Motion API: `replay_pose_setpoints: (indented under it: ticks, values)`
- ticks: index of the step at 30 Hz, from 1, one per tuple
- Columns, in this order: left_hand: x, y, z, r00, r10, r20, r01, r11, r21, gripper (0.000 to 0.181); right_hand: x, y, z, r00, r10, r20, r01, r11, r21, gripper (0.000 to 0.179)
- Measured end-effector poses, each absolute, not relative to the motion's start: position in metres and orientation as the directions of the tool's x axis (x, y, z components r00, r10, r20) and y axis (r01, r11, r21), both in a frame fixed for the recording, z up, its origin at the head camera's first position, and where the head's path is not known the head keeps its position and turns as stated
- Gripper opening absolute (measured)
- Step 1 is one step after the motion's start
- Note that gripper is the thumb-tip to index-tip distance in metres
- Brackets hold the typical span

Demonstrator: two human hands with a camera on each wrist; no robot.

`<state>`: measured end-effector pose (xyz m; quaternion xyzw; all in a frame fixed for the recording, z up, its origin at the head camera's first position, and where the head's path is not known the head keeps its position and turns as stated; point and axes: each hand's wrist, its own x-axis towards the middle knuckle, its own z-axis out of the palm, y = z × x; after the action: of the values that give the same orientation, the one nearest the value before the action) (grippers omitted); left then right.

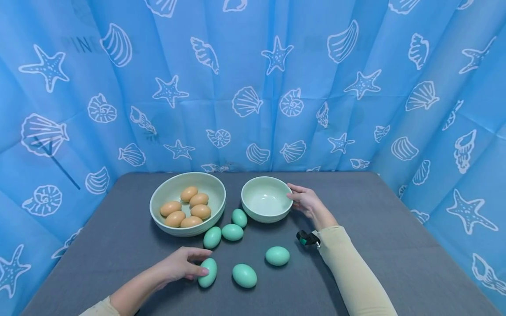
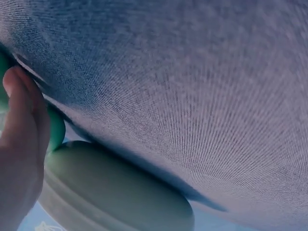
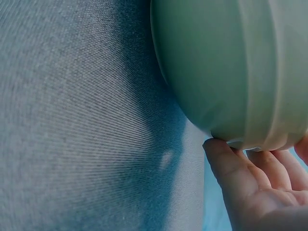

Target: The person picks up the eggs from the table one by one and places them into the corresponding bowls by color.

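My left hand (image 1: 179,266) pinches a green egg (image 1: 209,276), thumb on its near side and fingers at its far end, low over the grey cloth. In the left wrist view the fingers (image 2: 29,101) partly hide green eggs (image 2: 56,127). At the back, my right hand (image 1: 309,202) holds the small pale green bowl (image 1: 265,215) by its right side, thumb at the rim. The right wrist view has the fingertips (image 3: 219,147) against the bowl's outer wall (image 3: 207,62). Nothing lies inside this bowl.
A larger pale green bowl (image 1: 158,226) at the left holds several brown eggs (image 1: 200,211). Three green eggs (image 1: 232,232) sit between the bowls, and two more (image 1: 244,275) lie nearer the front. A blue shell-patterned curtain (image 1: 253,87) hangs behind the grey table (image 1: 375,210).
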<state>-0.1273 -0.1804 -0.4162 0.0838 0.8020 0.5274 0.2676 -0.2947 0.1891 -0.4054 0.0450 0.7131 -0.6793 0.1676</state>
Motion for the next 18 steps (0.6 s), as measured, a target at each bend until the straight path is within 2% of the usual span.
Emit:
replay_pose_setpoints:
  ticks: [9,18]
  values:
    - [-0.1281,-0.1826,-0.4167,-0.821,0.465,-0.332,-0.144,0.395,0.907,0.053,-0.2963,0.1884,-0.4059,-0.938,-0.153,-0.310,0.303,0.069,-0.951,0.058]
    - [-0.1287,-0.1770,-0.4162,-0.850,0.436,-0.296,-0.150,0.337,0.929,0.055,-0.2951,0.1867,-0.4046,-0.938,-0.139,-0.318,0.312,0.066,-0.948,0.058]
